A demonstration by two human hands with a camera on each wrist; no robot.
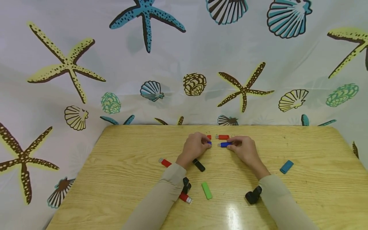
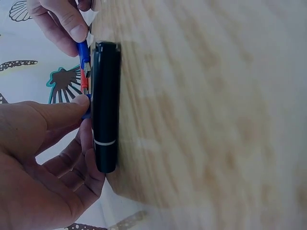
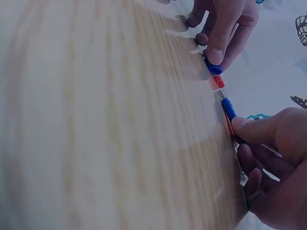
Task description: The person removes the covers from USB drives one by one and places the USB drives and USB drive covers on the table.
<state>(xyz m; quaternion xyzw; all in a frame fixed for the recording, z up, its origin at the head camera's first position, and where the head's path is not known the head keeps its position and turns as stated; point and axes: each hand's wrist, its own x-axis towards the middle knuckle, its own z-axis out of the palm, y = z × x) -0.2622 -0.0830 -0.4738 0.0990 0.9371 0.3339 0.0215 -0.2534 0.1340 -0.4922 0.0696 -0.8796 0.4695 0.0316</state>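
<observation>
My right hand (image 1: pixel 244 148) pinches a blue USB flash drive (image 1: pixel 225 144) by its back end, its metal plug bare and pointing left. Between thumb and fingers, my left hand (image 1: pixel 195 147) holds a small blue cap (image 3: pixel 214 68); in the head view the fingers hide most of it. A short gap parts cap and plug. Just behind them lie a red flash drive (image 1: pixel 223 137) with a bare plug and a red cap (image 1: pixel 209 137). Nearer my left wrist, a capped black flash drive (image 2: pixel 106 105) rests on the table.
Two more red flash drives, one beside my left forearm (image 1: pixel 165 162) and one partly under it (image 1: pixel 186 198), lie on the wooden table (image 1: pixel 120 153). A green stick (image 1: pixel 206 190) sits between my arms, and a teal-blue one (image 1: pixel 286 166) to the right. A patterned cloth (image 1: pixel 172 64) hangs behind.
</observation>
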